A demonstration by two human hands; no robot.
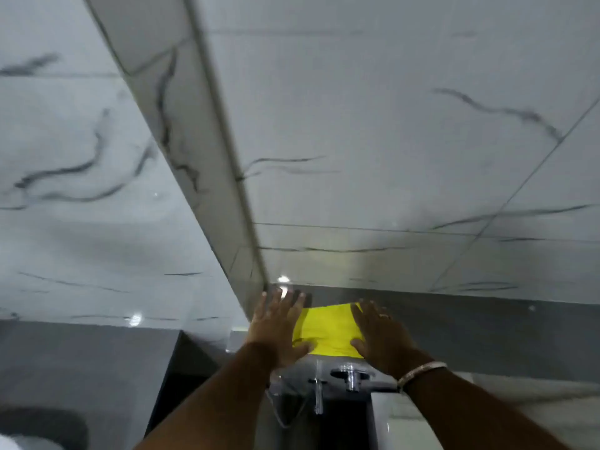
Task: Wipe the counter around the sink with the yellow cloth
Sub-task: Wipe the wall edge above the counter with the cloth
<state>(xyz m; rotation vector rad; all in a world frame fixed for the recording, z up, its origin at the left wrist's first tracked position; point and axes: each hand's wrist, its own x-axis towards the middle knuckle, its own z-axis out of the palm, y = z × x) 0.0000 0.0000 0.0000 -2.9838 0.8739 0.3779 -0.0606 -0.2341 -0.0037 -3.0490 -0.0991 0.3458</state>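
I have both hands spread flat on the yellow cloth (328,329), fingers splayed, gripping nothing. My left hand (279,326) presses the cloth's left edge and my right hand (381,336) its right edge, so it stays stretched between them and I can push it as one wide pad, I think, instead of a bunched lump. The cloth lies on the grey surface (487,332) just behind the tap (352,376), close to where the marble-patterned wall (389,157) meets the surface. My left fingertips reach past the cloth toward the corner where a tiled pillar (207,190) juts out to the left of the tap.

The tap and a second chrome fitting (318,396) beside it stand just in front of the cloth, so pulling back toward me would likely snag on them. The pillar blocks any sweep further left; to the right of the tap the surface looks open.
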